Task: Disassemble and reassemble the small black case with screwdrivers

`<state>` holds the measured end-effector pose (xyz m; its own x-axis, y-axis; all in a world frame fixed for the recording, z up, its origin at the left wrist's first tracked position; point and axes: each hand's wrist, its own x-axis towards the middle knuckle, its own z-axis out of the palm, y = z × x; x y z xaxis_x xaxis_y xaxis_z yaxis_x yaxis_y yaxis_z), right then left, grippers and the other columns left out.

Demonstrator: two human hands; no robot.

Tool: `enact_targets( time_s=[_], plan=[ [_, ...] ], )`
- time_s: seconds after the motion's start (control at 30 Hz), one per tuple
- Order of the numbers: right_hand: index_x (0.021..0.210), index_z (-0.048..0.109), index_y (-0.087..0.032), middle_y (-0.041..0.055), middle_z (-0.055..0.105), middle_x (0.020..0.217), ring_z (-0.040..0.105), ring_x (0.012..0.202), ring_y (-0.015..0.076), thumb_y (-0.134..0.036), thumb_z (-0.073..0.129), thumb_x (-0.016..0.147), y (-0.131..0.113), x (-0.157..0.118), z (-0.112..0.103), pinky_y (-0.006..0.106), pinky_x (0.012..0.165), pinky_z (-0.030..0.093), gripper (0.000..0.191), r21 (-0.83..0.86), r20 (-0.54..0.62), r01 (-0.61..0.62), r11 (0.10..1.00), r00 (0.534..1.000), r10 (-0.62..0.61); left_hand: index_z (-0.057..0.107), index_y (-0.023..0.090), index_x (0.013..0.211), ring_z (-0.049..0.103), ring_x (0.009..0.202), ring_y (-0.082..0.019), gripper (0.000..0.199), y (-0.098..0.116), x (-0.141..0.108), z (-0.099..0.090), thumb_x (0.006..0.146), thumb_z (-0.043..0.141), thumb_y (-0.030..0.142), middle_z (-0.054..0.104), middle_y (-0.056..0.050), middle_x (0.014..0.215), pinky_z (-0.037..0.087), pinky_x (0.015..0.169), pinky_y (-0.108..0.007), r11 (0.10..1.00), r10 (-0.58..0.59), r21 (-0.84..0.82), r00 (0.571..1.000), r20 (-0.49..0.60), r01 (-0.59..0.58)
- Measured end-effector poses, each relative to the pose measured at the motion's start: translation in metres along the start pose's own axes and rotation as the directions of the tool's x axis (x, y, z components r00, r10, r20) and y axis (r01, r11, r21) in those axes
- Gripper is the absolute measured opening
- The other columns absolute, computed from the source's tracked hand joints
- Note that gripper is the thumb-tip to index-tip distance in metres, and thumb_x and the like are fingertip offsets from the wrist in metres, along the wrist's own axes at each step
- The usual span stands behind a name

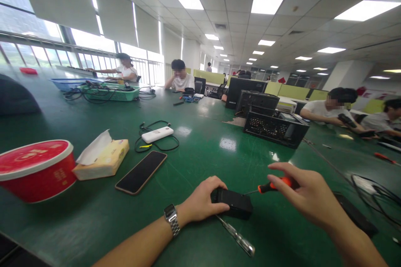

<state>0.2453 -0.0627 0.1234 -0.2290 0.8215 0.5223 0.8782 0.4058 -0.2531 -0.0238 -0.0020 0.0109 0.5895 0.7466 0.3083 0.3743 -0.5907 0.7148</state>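
Observation:
My left hand (pixel 205 200) is closed around one end of a small black box-shaped device (pixel 234 203) on the green table. A metal watch is on that wrist. My right hand (pixel 300 194) has its thumb and index finger spread apart beside an orange-and-black screwdriver (pixel 265 188). Its handle runs behind the thumb, and its shaft points at the device's right end; whether the tip touches is unclear. The other right fingers are hidden. Just below the device lies a second screwdriver with a clear handle (pixel 239 240).
A phone (pixel 141 172), tissue pack (pixel 103 158) and red tub (pixel 37 171) stand left. Farther back are a white power bank (pixel 157 134) with a cable, a green basket (pixel 109 94) and a black computer case (pixel 275 127). Another black object (pixel 355 212) lies right. People sit around.

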Motion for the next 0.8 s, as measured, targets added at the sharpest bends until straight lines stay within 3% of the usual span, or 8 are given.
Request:
enact_targets(
  time_s=[0.1, 0.23, 0.33, 0.47, 0.8],
  plan=[
    [0.112, 0.064, -0.023, 0.0003, 0.068, 0.076, 0.058, 0.055, 0.0127, -0.039, 0.055, 0.089, 0.0007, 0.0003, 0.0010, 0.025, 0.054, 0.047, 0.029, 0.045, -0.003, 0.051, 0.998, 0.999, -0.051, 0.061, 0.020, 0.103, 0.055, 0.095, -0.021, 0.036, -0.0004, 0.0000, 0.0003, 0.074, 0.076, 0.035, 0.059, -0.004, 0.102, 0.043, 0.085, -0.032, 1.000, -0.005, -0.004, 1.000, -0.005, 0.005],
    [0.104, 0.066, -0.023, -0.0023, 0.064, 0.064, 0.055, 0.050, 0.0129, -0.040, 0.058, 0.086, 0.0013, 0.0003, 0.0013, 0.025, 0.050, 0.044, 0.025, 0.017, 0.000, 0.029, 0.999, 1.000, -0.029, 0.061, 0.020, 0.104, 0.055, 0.095, -0.021, 0.036, -0.0004, -0.0001, 0.0004, 0.074, 0.077, 0.033, 0.059, -0.003, 0.102, 0.043, 0.085, -0.031, 1.000, -0.002, -0.015, 1.000, -0.002, 0.002],
    [0.110, 0.062, -0.023, 0.0001, 0.068, 0.077, 0.058, 0.056, 0.0135, -0.036, 0.055, 0.088, 0.0018, 0.0003, 0.0010, 0.026, 0.054, 0.047, 0.027, 0.034, 0.019, 0.031, 0.999, 0.999, -0.032, 0.061, 0.019, 0.103, 0.055, 0.095, -0.021, 0.035, -0.0002, -0.0001, 0.0000, 0.074, 0.077, 0.031, 0.059, -0.003, 0.101, 0.042, 0.085, -0.031, 1.000, -0.007, -0.015, 1.000, -0.003, 0.007],
    [0.106, 0.061, -0.022, -0.0028, 0.061, 0.064, 0.054, 0.050, 0.0127, -0.041, 0.057, 0.088, 0.0022, 0.0001, 0.0027, 0.025, 0.050, 0.044, 0.027, 0.014, 0.026, 0.019, 1.000, 0.999, -0.019, 0.061, 0.020, 0.103, 0.055, 0.094, -0.020, 0.035, -0.0011, -0.0001, -0.0005, 0.074, 0.077, 0.031, 0.059, -0.003, 0.101, 0.042, 0.085, -0.031, 1.000, -0.011, -0.015, 1.000, -0.006, 0.011],
    [0.112, 0.060, -0.022, 0.0001, 0.066, 0.078, 0.056, 0.056, 0.0122, -0.038, 0.055, 0.090, -0.0004, 0.0008, 0.0058, 0.025, 0.054, 0.045, 0.028, 0.060, 0.009, 0.022, 0.998, 1.000, -0.022, 0.063, 0.019, 0.102, 0.056, 0.092, -0.020, 0.035, -0.0004, 0.0018, -0.0004, 0.074, 0.077, 0.034, 0.061, -0.004, 0.100, 0.043, 0.082, -0.030, 1.000, -0.006, 0.000, 1.000, -0.013, 0.006]
  ],
)
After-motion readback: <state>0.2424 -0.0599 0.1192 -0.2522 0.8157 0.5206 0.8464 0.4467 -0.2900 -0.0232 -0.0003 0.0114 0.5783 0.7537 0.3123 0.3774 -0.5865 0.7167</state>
